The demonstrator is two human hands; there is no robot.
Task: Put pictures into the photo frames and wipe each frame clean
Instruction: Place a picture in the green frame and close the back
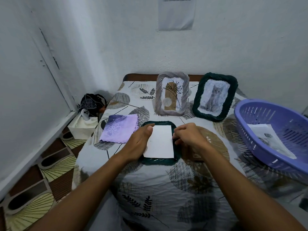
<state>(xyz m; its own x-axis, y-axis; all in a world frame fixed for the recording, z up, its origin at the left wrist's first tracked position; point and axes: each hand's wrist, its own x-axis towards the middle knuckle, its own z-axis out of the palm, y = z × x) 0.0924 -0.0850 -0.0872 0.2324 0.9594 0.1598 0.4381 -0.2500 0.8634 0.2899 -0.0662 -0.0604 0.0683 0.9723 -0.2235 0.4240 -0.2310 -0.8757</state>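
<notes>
I see the table [166, 189] first, then the basket [260, 114] right of my fingers, a print [270, 139] lying inside. Left of them lies the cloth [116, 129]. My left hand [138, 142] lies flat, fingers straight, on the frame [160, 161] and its white sheet [160, 141]. My right hand [188, 134] pinches the sheet's right edge.

Home: cloth-covered table [166, 189], patterned floor [50, 172].

Open tablecloth [158, 189] was left near the front edge — passage behind was blocked by two upright frames [172, 94], leftward by a purple cloth [119, 129], rightward by a basket [275, 130].
</notes>
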